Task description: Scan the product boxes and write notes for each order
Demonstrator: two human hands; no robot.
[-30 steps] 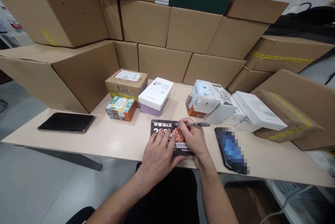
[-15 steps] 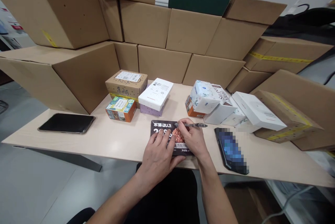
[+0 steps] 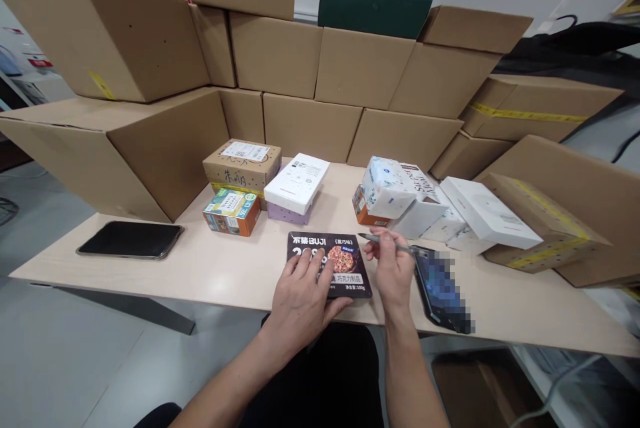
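Note:
A flat black chocolate box (image 3: 357,267) with white lettering and a round food picture lies near the table's front edge. My left hand (image 3: 305,285) rests on the box's left part, fingers stretched out flat and thumb by the front edge. My right hand (image 3: 393,275) is closed round a grey pen (image 3: 369,238), to the right of the box. The pen's tip points left, near the box's upper right corner. Just right of that hand, a dark phone (image 3: 440,291) with a blurred screen lies on the table.
Another phone (image 3: 131,240) lies at the left. Behind stand a small orange-green carton (image 3: 231,212), a brown parcel (image 3: 242,165), a white box (image 3: 297,183) and a tissue pack (image 3: 387,187). Stacked cardboard boxes (image 3: 313,125) wall the back of the table (image 3: 240,271).
My right hand has moved right with the pen, off the box, uncovering its right side and upper lettering. My left hand stays in place. The view has shifted slightly.

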